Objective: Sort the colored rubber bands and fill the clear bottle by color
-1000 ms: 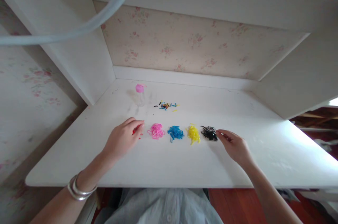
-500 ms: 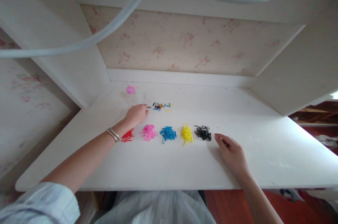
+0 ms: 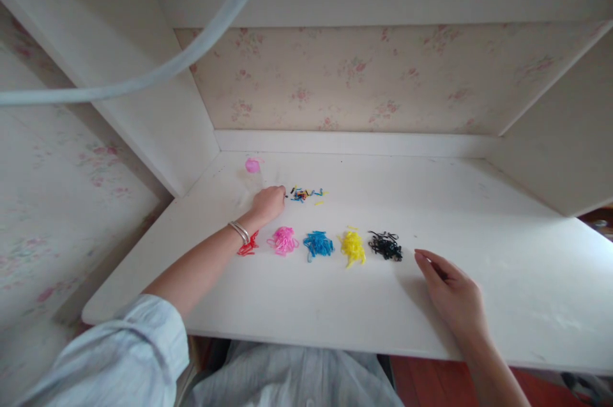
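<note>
My left hand [image 3: 269,204] is closed, fingertips together at the left edge of a mixed pile of small rubber bands [image 3: 301,195]. A tiny dark rubber band [image 3: 286,195] shows at those fingertips. Under the left wrist lie red rubber bands [image 3: 248,245], partly hidden. To their right, in a row, are pink rubber bands [image 3: 283,241], blue rubber bands [image 3: 318,244], yellow rubber bands [image 3: 353,247] and black rubber bands [image 3: 385,246]. Just right of the black pile, my right hand [image 3: 454,295] has thumb and finger pinched; whatever they hold cannot be made out.
A pink item [image 3: 252,165], with what looks like clear plastic beside it, is at the back left of the white table [image 3: 306,305]. White side panels and a flowered back wall [image 3: 335,81] enclose the table. A pale cable [image 3: 205,39] crosses the upper view.
The whole view has shifted, so the table appears farther right. My left hand has edged closer to the mixed pile with the dark band. My right hand has drawn slightly away from the black pile.
</note>
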Motion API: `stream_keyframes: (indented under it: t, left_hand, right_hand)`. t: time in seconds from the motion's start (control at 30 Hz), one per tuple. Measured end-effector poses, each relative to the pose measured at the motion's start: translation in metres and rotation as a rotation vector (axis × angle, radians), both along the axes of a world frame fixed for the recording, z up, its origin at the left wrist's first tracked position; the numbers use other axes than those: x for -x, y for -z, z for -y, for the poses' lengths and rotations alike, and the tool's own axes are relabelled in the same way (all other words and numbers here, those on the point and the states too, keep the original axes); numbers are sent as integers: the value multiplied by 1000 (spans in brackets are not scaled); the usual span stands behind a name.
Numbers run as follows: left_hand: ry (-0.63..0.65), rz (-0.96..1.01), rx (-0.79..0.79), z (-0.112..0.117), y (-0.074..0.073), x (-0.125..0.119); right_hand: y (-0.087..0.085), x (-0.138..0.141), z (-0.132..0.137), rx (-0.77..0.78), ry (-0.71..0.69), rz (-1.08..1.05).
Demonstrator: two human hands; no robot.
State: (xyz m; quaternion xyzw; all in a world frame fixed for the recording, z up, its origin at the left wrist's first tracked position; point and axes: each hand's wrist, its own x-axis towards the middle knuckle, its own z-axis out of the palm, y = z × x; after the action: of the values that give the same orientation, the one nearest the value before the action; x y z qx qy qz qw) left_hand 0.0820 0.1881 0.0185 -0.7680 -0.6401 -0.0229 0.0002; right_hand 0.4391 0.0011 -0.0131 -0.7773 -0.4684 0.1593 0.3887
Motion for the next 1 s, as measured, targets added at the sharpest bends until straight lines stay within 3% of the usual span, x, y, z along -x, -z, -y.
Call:
stream_keyframes:
  t: [0.13, 0.23, 0.47, 0.67, 0.83, 1.0]
  left_hand:
    - [29, 41, -33, 7, -12, -12]
    - [104, 89, -51, 19, -23, -34]
    - [493, 289, 15, 59, -36, -122]
    - [617, 295, 152, 69, -32, -181]
    - [609, 308, 187, 63, -28, -195]
    - [558, 392, 158, 53, -37, -171]
  right_hand:
    - [-1, 2, 0, -34, 18, 4]
    - [0, 2, -1, -74, 33, 2]
    - [4, 2, -3, -127, 18, -19]
    - [3, 2, -3, -134, 10, -14]
    - [1, 2, -1, -113, -8, -17]
    - [0, 1, 0, -91, -32, -53]
